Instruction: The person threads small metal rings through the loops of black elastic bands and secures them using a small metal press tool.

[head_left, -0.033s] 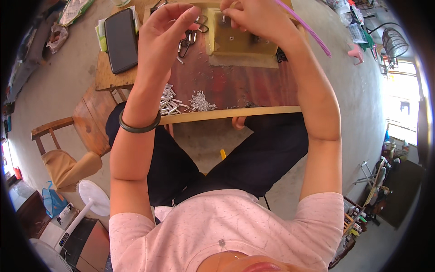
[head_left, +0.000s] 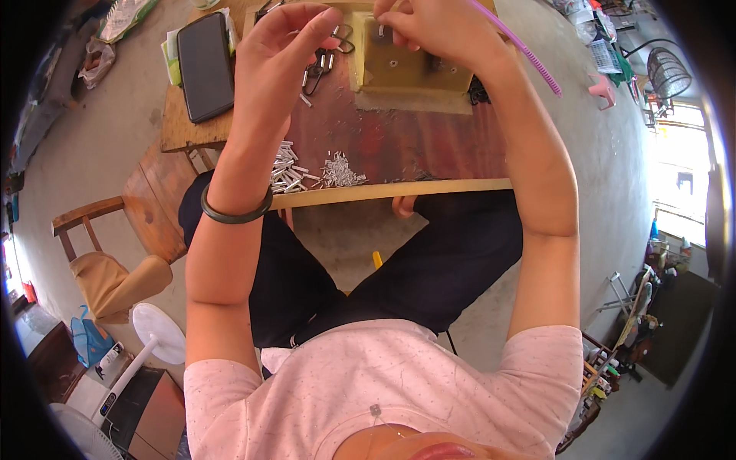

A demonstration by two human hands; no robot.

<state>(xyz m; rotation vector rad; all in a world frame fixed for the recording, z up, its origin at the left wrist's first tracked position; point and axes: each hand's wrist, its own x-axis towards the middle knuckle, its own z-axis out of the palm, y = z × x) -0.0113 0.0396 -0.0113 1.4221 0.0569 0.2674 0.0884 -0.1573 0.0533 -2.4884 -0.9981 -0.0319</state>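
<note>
Metal pin [head_left: 381, 31] btwn L hand [head_left: 274, 50] & R hand [head_left: 432, 29], nr R; can't tell grips.

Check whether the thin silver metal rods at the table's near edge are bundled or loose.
Loose: the thin silver metal rods lie jumbled in a pile, pointing different ways, with no band visible around them.

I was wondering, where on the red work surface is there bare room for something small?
Apart from scattered specks, the red work surface is bare between the yellow block and the pale front edge, left of the right forearm. It is crowded at front left, with silver pins and small metal bits, and beside the left hand, where black loops lie.
</note>
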